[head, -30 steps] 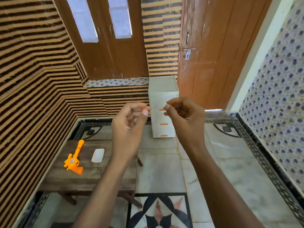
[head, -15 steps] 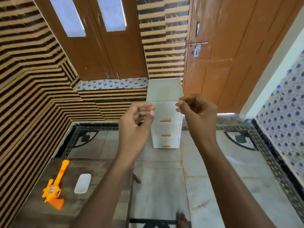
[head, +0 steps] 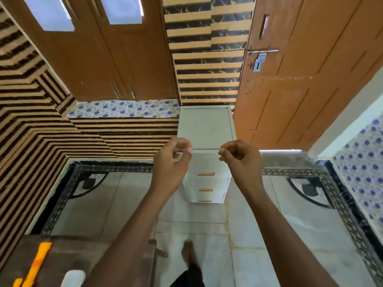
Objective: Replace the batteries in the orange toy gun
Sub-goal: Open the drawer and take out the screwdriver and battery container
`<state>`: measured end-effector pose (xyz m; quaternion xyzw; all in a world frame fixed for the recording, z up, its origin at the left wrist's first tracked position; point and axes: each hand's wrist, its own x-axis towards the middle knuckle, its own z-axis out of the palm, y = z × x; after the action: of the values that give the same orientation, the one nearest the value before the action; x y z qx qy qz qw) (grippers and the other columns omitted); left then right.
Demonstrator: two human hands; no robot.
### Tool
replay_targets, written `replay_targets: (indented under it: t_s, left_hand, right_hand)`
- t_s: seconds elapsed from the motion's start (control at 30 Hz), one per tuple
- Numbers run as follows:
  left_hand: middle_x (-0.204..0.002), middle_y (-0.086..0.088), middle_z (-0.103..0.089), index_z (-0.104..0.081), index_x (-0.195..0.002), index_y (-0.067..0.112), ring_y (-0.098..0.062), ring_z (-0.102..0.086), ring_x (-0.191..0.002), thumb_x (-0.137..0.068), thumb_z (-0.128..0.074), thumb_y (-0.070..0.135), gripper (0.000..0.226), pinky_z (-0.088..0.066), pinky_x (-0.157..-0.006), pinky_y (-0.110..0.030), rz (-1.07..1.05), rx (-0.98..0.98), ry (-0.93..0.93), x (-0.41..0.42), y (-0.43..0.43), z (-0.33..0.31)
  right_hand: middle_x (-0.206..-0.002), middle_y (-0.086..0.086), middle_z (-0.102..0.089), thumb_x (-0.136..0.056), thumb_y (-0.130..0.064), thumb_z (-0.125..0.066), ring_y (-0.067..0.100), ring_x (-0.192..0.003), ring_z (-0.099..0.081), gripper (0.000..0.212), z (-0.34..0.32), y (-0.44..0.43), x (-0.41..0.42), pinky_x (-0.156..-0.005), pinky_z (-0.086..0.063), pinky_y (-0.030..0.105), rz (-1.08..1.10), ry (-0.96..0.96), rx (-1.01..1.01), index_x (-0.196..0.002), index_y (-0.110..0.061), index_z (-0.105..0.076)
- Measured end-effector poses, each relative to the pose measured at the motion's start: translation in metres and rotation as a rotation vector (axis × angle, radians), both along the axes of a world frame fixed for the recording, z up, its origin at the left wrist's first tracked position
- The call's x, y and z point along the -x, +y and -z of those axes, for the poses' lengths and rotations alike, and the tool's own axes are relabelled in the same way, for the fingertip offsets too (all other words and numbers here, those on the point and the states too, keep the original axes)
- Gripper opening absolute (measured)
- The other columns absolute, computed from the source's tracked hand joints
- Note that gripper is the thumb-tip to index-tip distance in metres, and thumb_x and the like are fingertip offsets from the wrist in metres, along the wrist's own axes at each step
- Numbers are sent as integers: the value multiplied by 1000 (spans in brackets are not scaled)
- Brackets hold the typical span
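Observation:
The orange toy gun (head: 35, 266) lies on a low wooden table (head: 99, 253) at the bottom left, partly cut off by the frame edge. Beside it sits a small white oblong object (head: 72, 278), also cut off. Both hands are raised in mid-air, far from the table. My left hand (head: 171, 162) has its fingers curled with the thumb near the fingertips, and nothing shows in it. My right hand (head: 240, 160) is curled the same way and holds nothing visible. Between and behind them stands a white plastic drawer unit (head: 206, 129) with orange handles.
The drawer unit stands on the tiled floor against the striped wall, next to a brown door (head: 306, 75). My bare foot (head: 189, 253) is on the floor right of the table. Striped walls close in the left side.
The view has moved forward toward the drawer unit, so the table and toy gun slid down to the bottom left edge. Both hands stayed raised and drew slightly apart.

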<state>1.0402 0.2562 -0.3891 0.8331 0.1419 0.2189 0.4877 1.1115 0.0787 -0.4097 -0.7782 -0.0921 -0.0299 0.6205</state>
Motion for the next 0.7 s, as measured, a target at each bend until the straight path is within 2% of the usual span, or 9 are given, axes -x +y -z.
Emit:
replay_targets:
  t_s: [0.07,0.17,0.3,0.4,0.5,0.6,0.7]
  left_hand:
    - [-103,20,-71,-71,-110,24,5,-65,-98,-97,-68,19,13,-56,-86,-22,29,-26,62,-30,20,20]
    - [-107,12,-71,-71,-114,19,3,-65,-99,-96,-68,15,18,-57,-89,-29,103,-108,146,-79,50,51]
    - [-134,1,-65,-63,-134,16,-15,-58,-125,-99,-66,20,36,-51,-106,-38,229,-270,293,-138,77,104]
    - [-153,-2,-51,-54,-147,17,-19,-46,-142,-101,-63,23,47,-40,-118,-42,339,-375,445,-171,90,150]
    - [-166,-9,-33,-45,-155,13,-27,-33,-152,-101,-62,26,57,-33,-123,-47,427,-549,523,-194,105,190]
    - [-171,-11,-21,-35,-160,14,-30,-24,-156,-104,-57,33,63,-28,-124,-51,440,-686,540,-214,118,234]
    - [-173,-8,-16,-31,-162,18,-29,-15,-159,-108,-49,38,61,-22,-128,-50,421,-651,535,-223,123,274]
  right_hand:
    - [-78,-6,-76,-92,-8,-72,9,-74,-74,15,26,10,-23,-73,-60,21,-9,48,54,-86,-21,-73]
    - [-77,-5,-76,-90,-9,-73,11,-74,-74,9,69,26,-58,-76,-61,30,-12,148,157,-86,-18,-75]
    - [-77,-3,-76,-90,-9,-71,9,-72,-71,10,134,46,-96,-73,-55,27,-49,288,363,-86,-18,-73]
    - [-92,6,-78,-91,-11,-72,22,-86,-74,9,189,62,-118,-84,-61,36,-160,427,482,-100,-11,-75]
    - [-120,11,-73,-97,-27,-74,25,-112,-70,39,234,75,-135,-101,-53,31,-294,545,551,-128,-5,-68]
    - [-142,13,-63,-101,-44,-64,31,-133,-58,58,296,91,-158,-113,-47,43,-491,561,715,-144,-6,-56]
    - [-158,17,-46,-101,-49,-62,37,-147,-43,71,354,102,-174,-117,-43,52,-689,540,961,-153,-6,-42]
